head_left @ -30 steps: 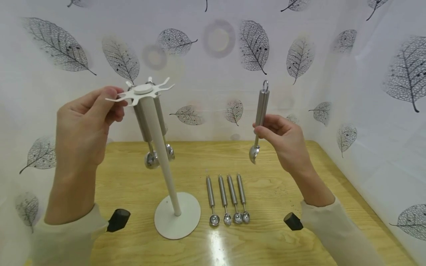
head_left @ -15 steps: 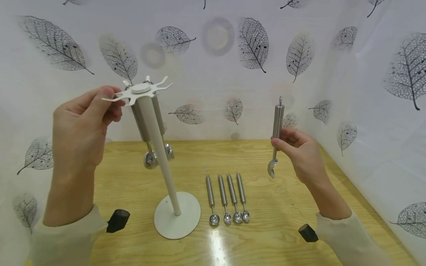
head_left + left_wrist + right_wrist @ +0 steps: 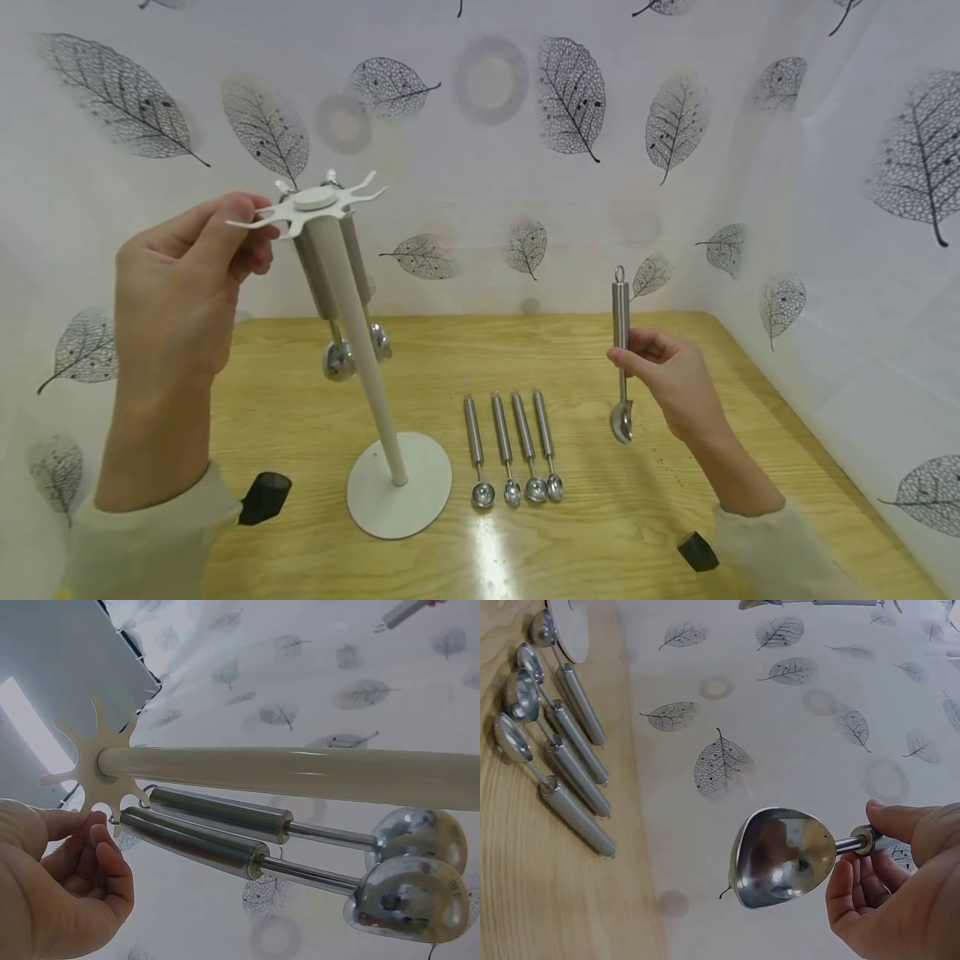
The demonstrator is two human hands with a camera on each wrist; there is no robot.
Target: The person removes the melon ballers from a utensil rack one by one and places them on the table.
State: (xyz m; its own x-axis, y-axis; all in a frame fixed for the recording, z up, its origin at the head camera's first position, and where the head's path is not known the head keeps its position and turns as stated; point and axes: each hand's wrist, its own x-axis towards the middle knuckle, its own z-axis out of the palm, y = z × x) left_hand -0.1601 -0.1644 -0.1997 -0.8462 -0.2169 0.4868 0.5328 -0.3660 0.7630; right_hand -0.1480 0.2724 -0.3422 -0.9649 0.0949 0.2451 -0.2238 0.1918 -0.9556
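Observation:
My left hand point(image 3: 176, 292) pinches one prong at the top of a white utensil stand point(image 3: 366, 358), whose pole leans to the left in the head view. Two steel scoops point(image 3: 409, 900) hang by their rings from prongs close to those fingers. To the right, my right hand point(image 3: 678, 387) holds another steel scoop point(image 3: 620, 312) by the lower end of its handle, ring up and bowl down, above the table. In the right wrist view, the hollow of this scoop's bowl point(image 3: 784, 859) shows a pointed, shield-like outline.
Several steel scoops point(image 3: 528, 429) lie side by side on the wooden table point(image 3: 600, 533), handles toward the back. Left of them is the stand's round base point(image 3: 397, 508). A white curtain point(image 3: 480, 158) with a leaf print rises behind the table.
My right hand has moved to the right, then lowered with the scoop toward the table, the scoop turning a little. My left hand stays at the stand's top, shifting slightly left.

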